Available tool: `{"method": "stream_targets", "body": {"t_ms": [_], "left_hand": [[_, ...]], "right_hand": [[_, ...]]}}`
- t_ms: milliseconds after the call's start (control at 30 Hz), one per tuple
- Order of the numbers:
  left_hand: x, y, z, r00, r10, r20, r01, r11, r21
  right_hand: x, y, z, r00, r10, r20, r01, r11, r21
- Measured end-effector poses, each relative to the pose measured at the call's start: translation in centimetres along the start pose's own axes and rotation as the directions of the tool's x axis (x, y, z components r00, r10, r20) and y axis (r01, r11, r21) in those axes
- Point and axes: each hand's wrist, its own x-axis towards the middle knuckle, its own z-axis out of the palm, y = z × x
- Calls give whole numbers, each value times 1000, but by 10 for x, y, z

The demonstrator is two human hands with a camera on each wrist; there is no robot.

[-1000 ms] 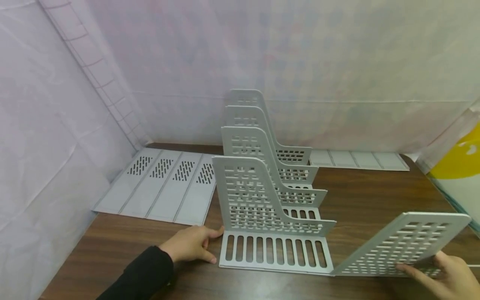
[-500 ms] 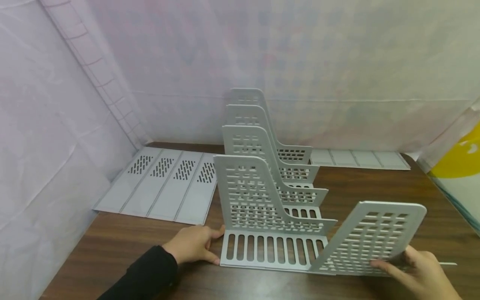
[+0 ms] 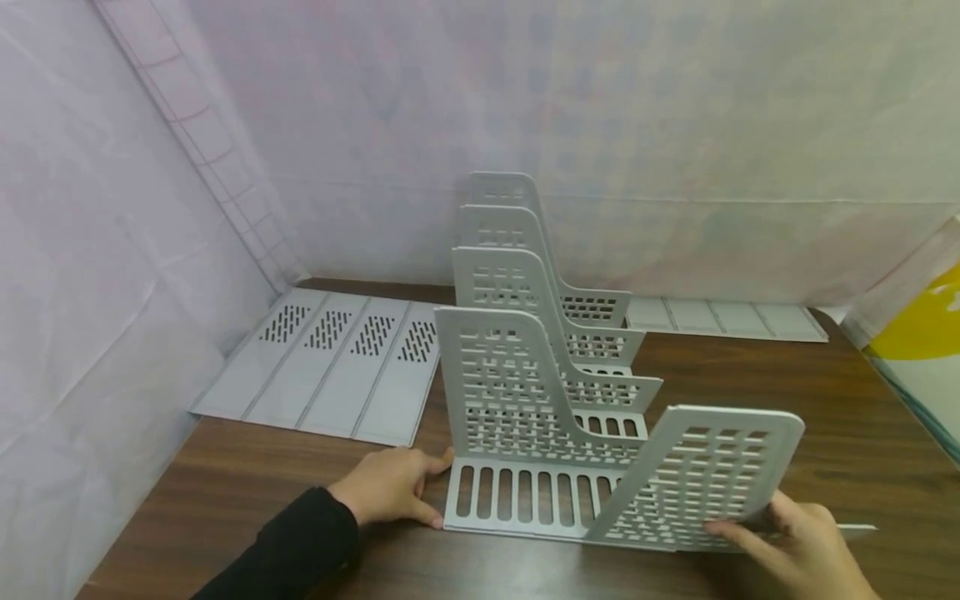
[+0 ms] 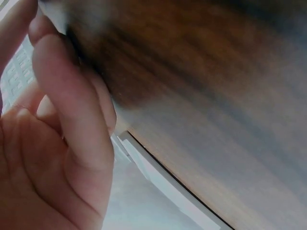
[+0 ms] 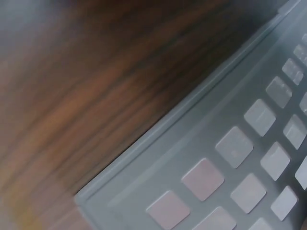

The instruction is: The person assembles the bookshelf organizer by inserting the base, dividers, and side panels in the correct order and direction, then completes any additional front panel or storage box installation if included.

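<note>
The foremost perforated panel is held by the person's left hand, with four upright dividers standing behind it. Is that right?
Not quite: the right hand holds the foremost perforated panel, as the head view shows. The four upright dividers do stand behind it.

The left hand [image 3: 390, 485] spreads two digits apart (dark sleeve [image 3: 300, 542] behind it); at near right, the right hand [image 3: 798, 542] pinches.
</note>
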Motion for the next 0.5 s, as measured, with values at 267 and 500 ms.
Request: {"method": "stream_targets", "body": {"t_ms": [267,500], "left_hand": [[0,4,3,1000,12,-16,-12,999,30],[2,4,3,999,3,-34,-2,999,42]], "right_hand": [[9,-5,16,1000,24,8,-25,993,118],[12,-17,24,999,37,-21,-33,989,142]]}}
